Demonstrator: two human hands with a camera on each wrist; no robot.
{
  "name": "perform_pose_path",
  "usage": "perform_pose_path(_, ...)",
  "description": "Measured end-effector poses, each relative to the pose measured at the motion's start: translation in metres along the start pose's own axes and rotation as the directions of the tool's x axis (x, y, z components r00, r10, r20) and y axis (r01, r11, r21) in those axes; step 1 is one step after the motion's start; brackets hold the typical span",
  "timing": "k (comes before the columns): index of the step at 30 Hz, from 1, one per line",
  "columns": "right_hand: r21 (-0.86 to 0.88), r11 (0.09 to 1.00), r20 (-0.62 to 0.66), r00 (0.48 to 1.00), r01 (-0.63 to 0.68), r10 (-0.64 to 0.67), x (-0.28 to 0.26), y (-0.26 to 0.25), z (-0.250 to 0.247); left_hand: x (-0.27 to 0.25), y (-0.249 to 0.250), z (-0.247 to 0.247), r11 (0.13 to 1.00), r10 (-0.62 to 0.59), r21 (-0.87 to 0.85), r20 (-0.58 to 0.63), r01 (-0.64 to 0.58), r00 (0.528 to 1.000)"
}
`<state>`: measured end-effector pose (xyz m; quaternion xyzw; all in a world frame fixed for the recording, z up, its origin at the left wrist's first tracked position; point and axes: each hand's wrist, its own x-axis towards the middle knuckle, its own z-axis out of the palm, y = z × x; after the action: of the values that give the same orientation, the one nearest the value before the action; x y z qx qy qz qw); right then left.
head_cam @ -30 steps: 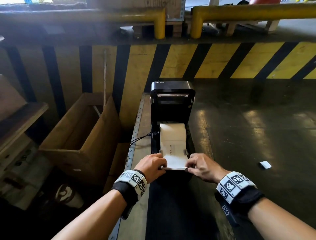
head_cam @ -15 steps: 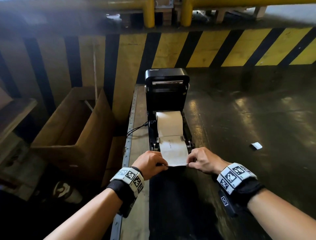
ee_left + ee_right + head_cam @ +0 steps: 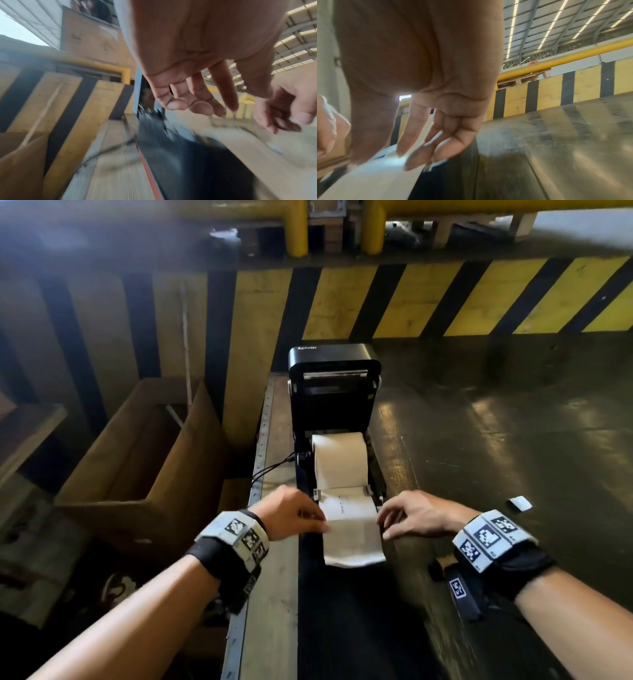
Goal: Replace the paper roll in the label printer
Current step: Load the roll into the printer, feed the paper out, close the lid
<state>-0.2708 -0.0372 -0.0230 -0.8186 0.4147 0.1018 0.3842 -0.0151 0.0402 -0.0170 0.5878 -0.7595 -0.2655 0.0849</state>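
We see a cardboard box (image 3: 137, 460) left of the open label printer (image 3: 334, 405) and a white scrap (image 3: 520, 503) on the right. The paper roll (image 3: 339, 462) sits inside, its strip (image 3: 352, 529) trailing near. Wrist views blur. Left hand (image 3: 291, 513) and right hand (image 3: 416, 517) flank the strip, fingers loose, gripping nothing.

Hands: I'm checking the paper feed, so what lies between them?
In the head view, the paper strip lies between the left hand and right hand.
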Motion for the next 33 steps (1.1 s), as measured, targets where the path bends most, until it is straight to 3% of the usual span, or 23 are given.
perform_pose_path(2,0.024,0.999,-0.188,0.982,0.026,-0.021,0.004,-0.006,-0.034,0.015,-0.007,-0.042,0.997,-0.067,-0.054,-0.202,0.058,0.977)
perform_pose_path(5,0.080,0.991,-0.501,0.864,0.103,-0.049,0.017,-0.024,-0.085,0.046,-0.026,-0.103,0.945,-0.266,-0.305,-0.511,0.117,0.817)
perform_pose_path(7,0.092,0.981,-0.669,0.740,0.171,-0.066,0.034,-0.034,-0.114,0.068,-0.035,-0.134,0.881,-0.377,-0.461,-0.554,0.103,0.742)
perform_pose_path(9,0.095,0.971,-0.774,0.630,0.221,-0.068,0.053,-0.042,-0.139,0.087,-0.037,-0.156,0.841,-0.434,-0.531,-0.550,0.102,0.713)
perform_pose_path(12,0.096,0.964,-0.841,0.538,0.249,-0.055,0.081,-0.049,-0.170,0.117,-0.035,-0.173,0.840,-0.462,-0.523,-0.549,0.144,0.697)
perform_pose_path(15,0.107,0.974,-0.835,0.550,0.200,-0.021,0.105,-0.049,-0.184,0.141,-0.036,-0.172,0.846,-0.468,-0.501,-0.531,0.184,0.706)
perform_pose_path(21,0.245,0.959,-0.719,0.691,0.144,0.080,0.121,-0.045,-0.178,0.157,-0.043,-0.151,0.855,-0.437,-0.495,-0.525,0.156,0.730)
perform_pose_path(33,0.304,0.908,-0.760,0.648,0.289,0.048,0.058,-0.042,-0.119,0.084,-0.001,-0.113,0.877,-0.357,-0.474,-0.531,0.080,0.768)
